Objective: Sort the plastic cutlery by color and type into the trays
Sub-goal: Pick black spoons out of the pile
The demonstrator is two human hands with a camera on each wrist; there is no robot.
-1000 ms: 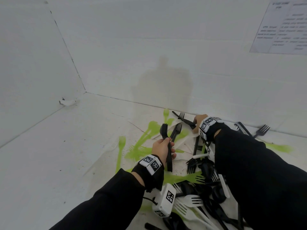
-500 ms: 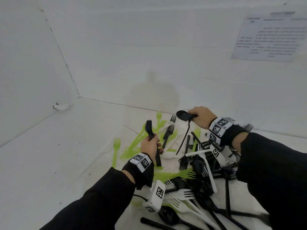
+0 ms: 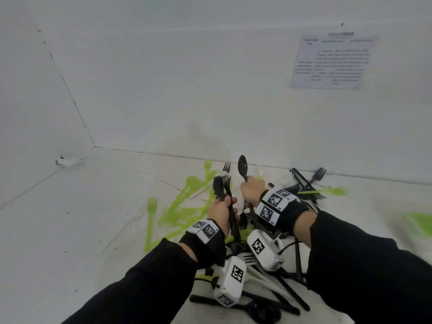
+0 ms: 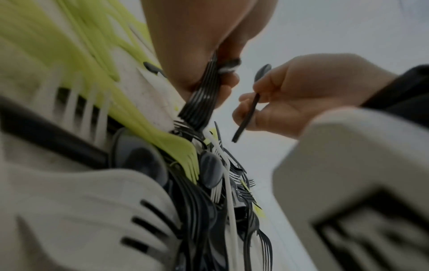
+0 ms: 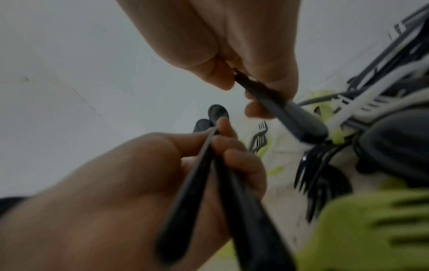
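My left hand (image 3: 223,208) grips a bundle of black spoons (image 3: 219,187), bowls up, above the mixed pile of black, white and green cutlery (image 3: 268,265). Just to its right, my right hand (image 3: 251,189) pinches the handle of a single black spoon (image 3: 243,166), held upright. In the left wrist view the bundle's handles (image 4: 200,102) stick out below my left hand (image 4: 209,78), and my right hand (image 4: 260,102) holds the single spoon's handle (image 4: 246,117) a short gap away. In the right wrist view my right hand (image 5: 243,88) pinches that spoon (image 5: 292,119) above my left hand (image 5: 220,146).
Green forks (image 3: 184,206) lie spread to the left of the pile. Black forks (image 3: 315,176) and a green piece (image 3: 327,191) lie near the back wall. Black spoons and handles (image 3: 245,305) lie near me. A printed sheet (image 3: 332,61) hangs on the wall.
My right hand has lifted a black spoon off the far side of the pile and brought it left, close to the bundle. My left hand has kept its hold on the bundle.
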